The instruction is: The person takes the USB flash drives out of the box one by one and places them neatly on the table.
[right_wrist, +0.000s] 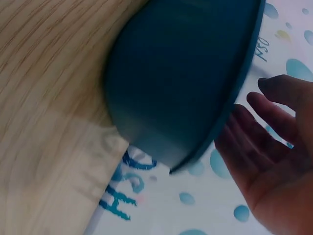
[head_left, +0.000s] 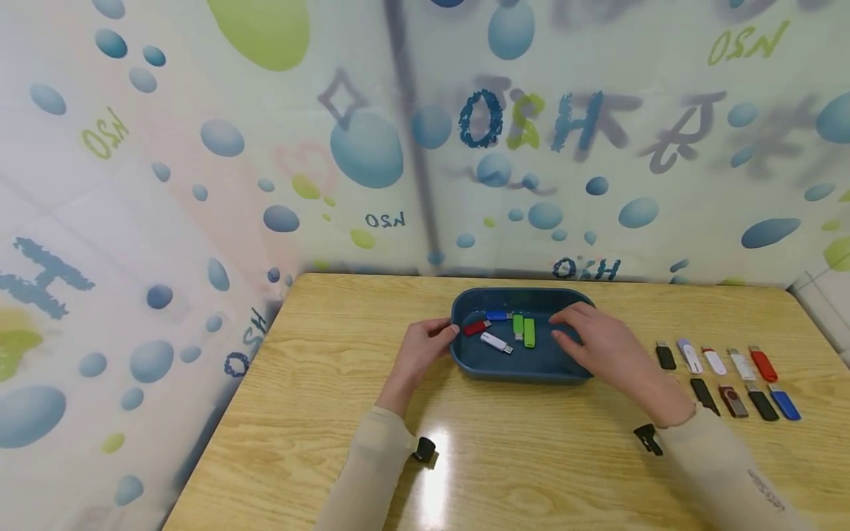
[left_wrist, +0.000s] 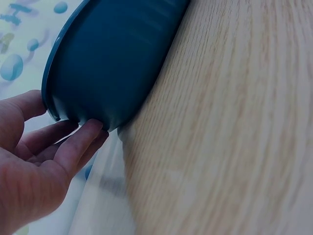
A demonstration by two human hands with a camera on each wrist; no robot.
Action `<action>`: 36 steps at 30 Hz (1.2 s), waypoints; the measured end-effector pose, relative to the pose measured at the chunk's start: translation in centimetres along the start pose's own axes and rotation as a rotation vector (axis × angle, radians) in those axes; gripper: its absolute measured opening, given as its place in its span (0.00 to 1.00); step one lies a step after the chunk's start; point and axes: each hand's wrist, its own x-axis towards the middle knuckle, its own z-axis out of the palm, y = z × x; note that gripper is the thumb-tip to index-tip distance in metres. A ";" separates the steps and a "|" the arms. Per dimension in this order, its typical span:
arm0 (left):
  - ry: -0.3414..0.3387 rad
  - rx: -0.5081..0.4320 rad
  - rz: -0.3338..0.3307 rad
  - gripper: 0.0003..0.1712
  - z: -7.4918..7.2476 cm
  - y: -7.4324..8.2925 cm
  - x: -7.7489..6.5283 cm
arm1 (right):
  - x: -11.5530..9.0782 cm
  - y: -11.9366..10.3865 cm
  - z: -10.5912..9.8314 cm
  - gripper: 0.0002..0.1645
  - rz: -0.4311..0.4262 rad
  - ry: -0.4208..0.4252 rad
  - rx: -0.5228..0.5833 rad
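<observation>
- Steadily, my left hand [head_left: 422, 349] is gripping the left end of the dark blue tray [head_left: 531, 377], thumb at the rim and fingers bearing on the outer wall; for good control, I'm judging a light pinch enough, since hard squeezing would be risking a tilt.
- My right hand [head_left: 603, 348] is hovering over the tray's right end with fingers loosely bent, and I'm seeing nothing held in it; whether its underside is brushing the rim, I cannot tell.
- Five USB sticks are lying inside the tray, left of my right fingertips: a red stick [head_left: 477, 327], a blue stick [head_left: 496, 316], a white stick [head_left: 495, 341], a short green stick [head_left: 518, 323] and a longer green stick [head_left: 529, 333].
- Those two green ones are lying close side by side, so I'm thinking any pinch there is calling for fingertips on one body only, not both.
- More sticks are lying in two rows on the wooden table [head_left: 345, 346], right of the tray; my right forearm is passing near the front row, so I'm counting on a raised wrist and sleeve [head_left: 720, 461] to avoid nudging the black stick [head_left: 705, 396] nearest it.
</observation>
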 end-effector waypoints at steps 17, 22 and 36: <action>0.004 -0.008 0.001 0.22 -0.1 0.2 -0.2 | 4.5 -1.6 3.7 0.22 0.244 -0.104 0.005; 0.000 -0.009 0.008 0.21 -0.1 0.0 -0.1 | 5.4 -1.4 4.6 0.28 0.272 -0.205 -0.053; -0.007 -0.011 0.020 0.21 0.0 0.1 -0.1 | 5.8 -0.8 4.7 0.27 0.254 -0.267 -0.066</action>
